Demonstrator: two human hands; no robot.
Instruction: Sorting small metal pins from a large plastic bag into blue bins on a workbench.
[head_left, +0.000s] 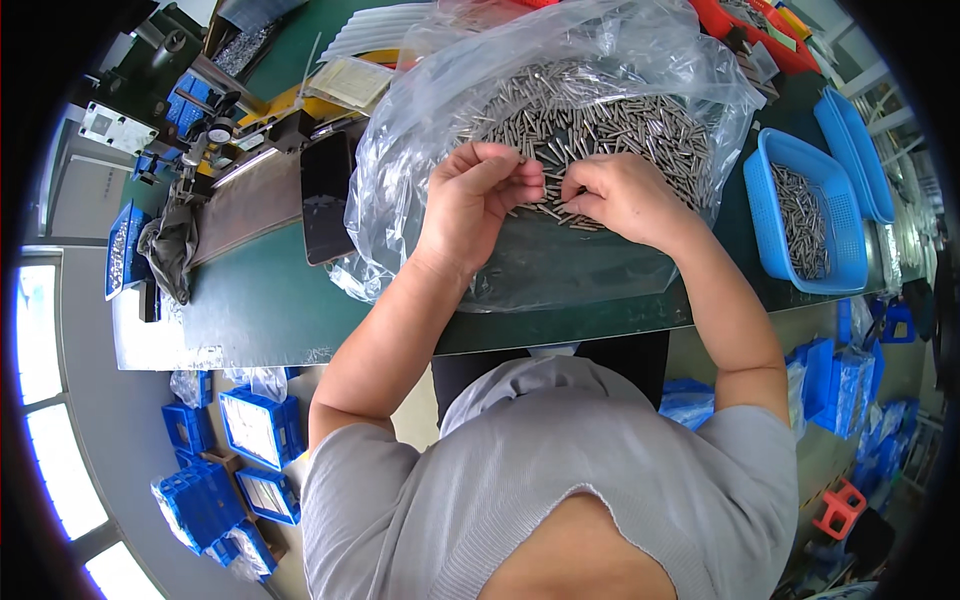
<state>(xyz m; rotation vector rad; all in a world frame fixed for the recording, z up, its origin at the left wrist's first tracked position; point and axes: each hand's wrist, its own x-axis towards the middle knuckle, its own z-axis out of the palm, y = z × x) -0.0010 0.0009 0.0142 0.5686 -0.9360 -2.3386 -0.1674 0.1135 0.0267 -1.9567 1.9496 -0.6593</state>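
Observation:
A heap of small metal pins (650, 130) lies in and on a clear plastic bag (400, 150) spread over the green table. Above the heap's near edge, my left hand (474, 195) is closed, thumb and forefinger pressed together with fingers curled. A tiny dark tip shows at that pinch, too small to name. Close by on the right, my right hand (630, 197) points its bent fingers at the left one, thumb and forefinger pinched low over the pins. Whatever sits between its fingertips is hidden. A small gap separates the two hands.
On the right stands a blue basket (808, 210) holding more pins, with another blue basket (855, 150) beside it. A black phone (327, 195) lies left of the bag. Farther left is a bench fixture with a dial gauge (218, 132). Behind the bag sits a red tray (760, 40).

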